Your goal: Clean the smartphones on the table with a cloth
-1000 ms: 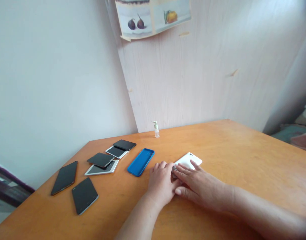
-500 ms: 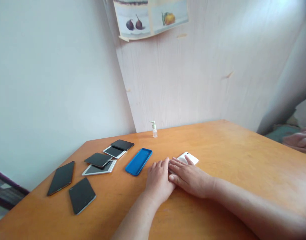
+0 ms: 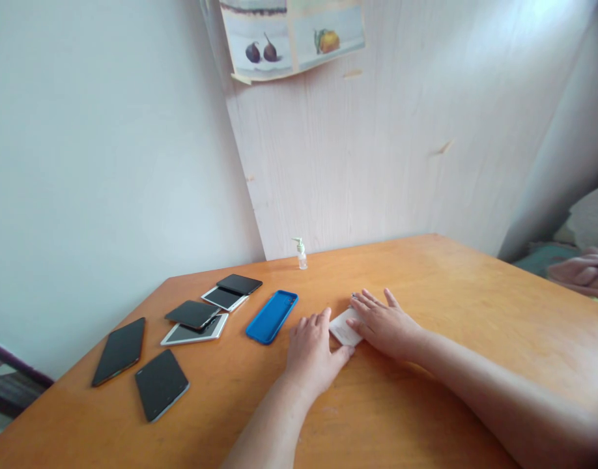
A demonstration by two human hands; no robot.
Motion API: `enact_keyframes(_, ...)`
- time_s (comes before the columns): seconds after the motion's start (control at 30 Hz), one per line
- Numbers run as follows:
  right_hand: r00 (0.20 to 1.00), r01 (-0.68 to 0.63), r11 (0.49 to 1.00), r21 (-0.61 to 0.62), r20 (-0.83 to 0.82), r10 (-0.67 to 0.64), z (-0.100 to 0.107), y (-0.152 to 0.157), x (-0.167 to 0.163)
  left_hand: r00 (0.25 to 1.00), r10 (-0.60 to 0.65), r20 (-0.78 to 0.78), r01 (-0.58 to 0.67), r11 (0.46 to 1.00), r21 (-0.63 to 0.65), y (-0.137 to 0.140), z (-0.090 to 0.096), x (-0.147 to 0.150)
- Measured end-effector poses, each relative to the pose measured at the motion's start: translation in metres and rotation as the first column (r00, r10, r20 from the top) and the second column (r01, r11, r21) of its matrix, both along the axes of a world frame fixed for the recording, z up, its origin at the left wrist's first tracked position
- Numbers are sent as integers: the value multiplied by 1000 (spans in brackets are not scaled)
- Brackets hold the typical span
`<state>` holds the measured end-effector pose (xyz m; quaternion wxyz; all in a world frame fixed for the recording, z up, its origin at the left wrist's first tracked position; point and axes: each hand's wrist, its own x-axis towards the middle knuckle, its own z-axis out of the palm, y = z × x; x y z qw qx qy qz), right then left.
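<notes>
Lying palm-down with fingers spread, the right grip (image 3: 384,327) covers much of a white smartphone (image 3: 343,329), its thumb resting across the phone's back; the fingers are not clasped around it. The phone lies on the table (image 3: 426,280) beneath this grip, and its far end is mostly hidden by the fingers, with only a small dark bit showing at their tips. Faint marks on its near part are too small to read. The left grip (image 3: 311,355), loosely curved with the thumb held apart, sits just beside the phone; its thumb tip reaches the near corner, though whether it presses there cannot be told.

Just left of the left grip lies a blue phone case (image 3: 271,317), hollow side up. Farther left, a black smartphone (image 3: 194,314) partly hides a white-framed smartphone (image 3: 213,327), and behind them another dark smartphone (image 3: 240,284) overlaps a second light-framed one (image 3: 223,298). Beyond both grips stands a clear pump bottle (image 3: 301,255). Above, a fruit print (image 3: 292,45) is cut off at the top. Far right of the grips, a pinkish bundle (image 3: 582,270) is blurred and hard to identify.
</notes>
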<state>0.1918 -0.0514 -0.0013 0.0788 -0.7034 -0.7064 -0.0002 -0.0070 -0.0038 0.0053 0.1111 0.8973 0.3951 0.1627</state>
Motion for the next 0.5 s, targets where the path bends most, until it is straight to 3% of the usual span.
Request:
enact_keyframes(0.1, 973, -230, 972, 54, -14, 232, 5, -12, -19, 1000, -7, -21, 7, 1000, 8, 0, 1, 0)
enact_keyframes(0.17, 955, -296, 952, 81, -9, 298, 6, -15, -21, 999, -7, -33, 7, 1000, 8, 0, 1, 0)
enact_keyframes(0.37, 998, -9, 999, 53, 70, 5, 0, -6, 8, 1000, -23, -16, 23, 999, 30, 0, 0, -2)
enact_keyframes(0.43, 997, -28, 998, 56, 67, 24, 2, -9, 5, 999, -25, -29, 26, 999, 29, -1, 1, -2)
enact_keyframes(0.5, 989, -140, 987, 77, 48, 137, 6, -17, -8, 999, -26, -45, 27, 999, 32, -1, 3, -2)
